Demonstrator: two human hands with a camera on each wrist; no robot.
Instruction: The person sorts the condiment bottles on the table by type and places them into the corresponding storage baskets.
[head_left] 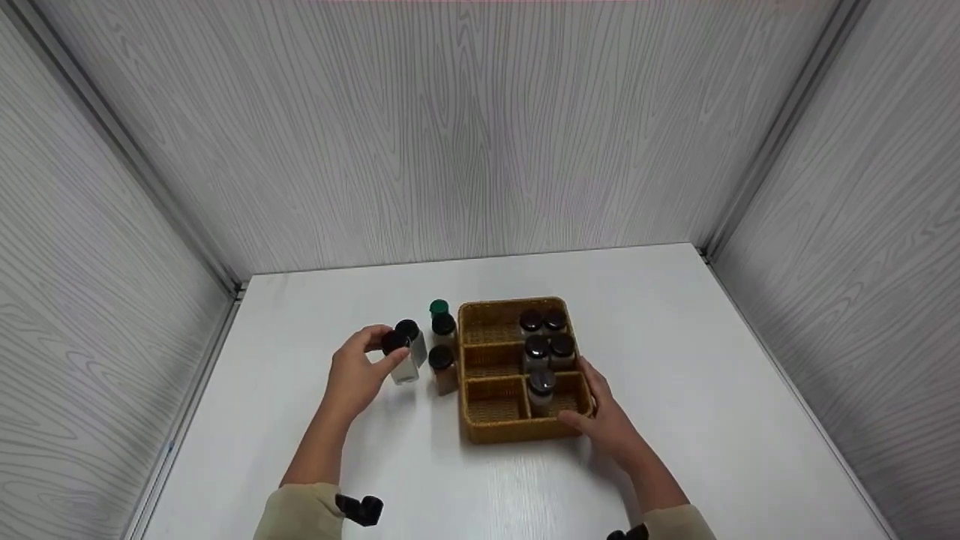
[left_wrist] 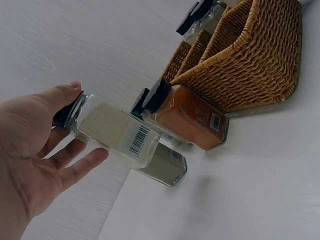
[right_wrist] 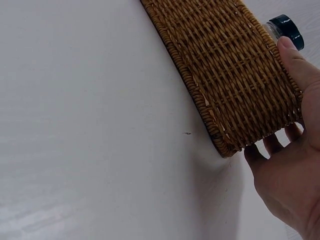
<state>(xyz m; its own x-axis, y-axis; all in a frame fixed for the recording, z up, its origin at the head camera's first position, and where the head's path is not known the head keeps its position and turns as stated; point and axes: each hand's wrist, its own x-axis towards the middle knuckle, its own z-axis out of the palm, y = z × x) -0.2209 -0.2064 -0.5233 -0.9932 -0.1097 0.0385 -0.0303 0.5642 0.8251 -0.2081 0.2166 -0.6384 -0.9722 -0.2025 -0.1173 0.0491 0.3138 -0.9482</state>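
Observation:
My left hand [head_left: 356, 375] pinches a square glass spice jar [left_wrist: 112, 127] of pale powder by its black cap, thumb on one side and fingers on the other. In the left wrist view its barcode label shows, and the jar overlaps a grey-green jar [left_wrist: 165, 165] standing behind it. My right hand [head_left: 609, 421] grips the front right corner of a brown wicker basket [head_left: 517, 430], thumb over the rim and fingers along the outer side. Close to that thumb, a black-capped spice jar [head_left: 541, 390] stands in the front right compartment.
Left of the basket stand an orange-brown spice jar [head_left: 444, 375], another black-capped jar [head_left: 444, 330] and a green-capped one [head_left: 439, 307]. Black-capped jars [head_left: 536, 351] fill the right parts of the basket's middle and back rows. Grey wood-grain panels [head_left: 465, 135] enclose the white table [head_left: 712, 450].

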